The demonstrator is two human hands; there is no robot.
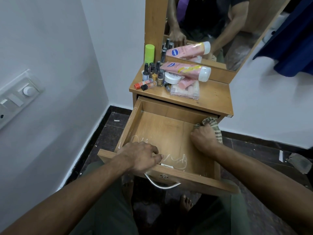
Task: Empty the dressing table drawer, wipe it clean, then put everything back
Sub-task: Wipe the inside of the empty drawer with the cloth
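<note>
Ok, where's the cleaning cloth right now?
In the head view, the cloth is gripped by the right hand at the right wall of the open drawer, near its back corner.

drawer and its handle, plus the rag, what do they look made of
Drawer: likely laminated board, with printed-looking wood grain and a slight sheen. Handle: probably polished metal, silvery and shiny. Rag gripped by the right hand: woven cloth, striped and rumpled.
</note>
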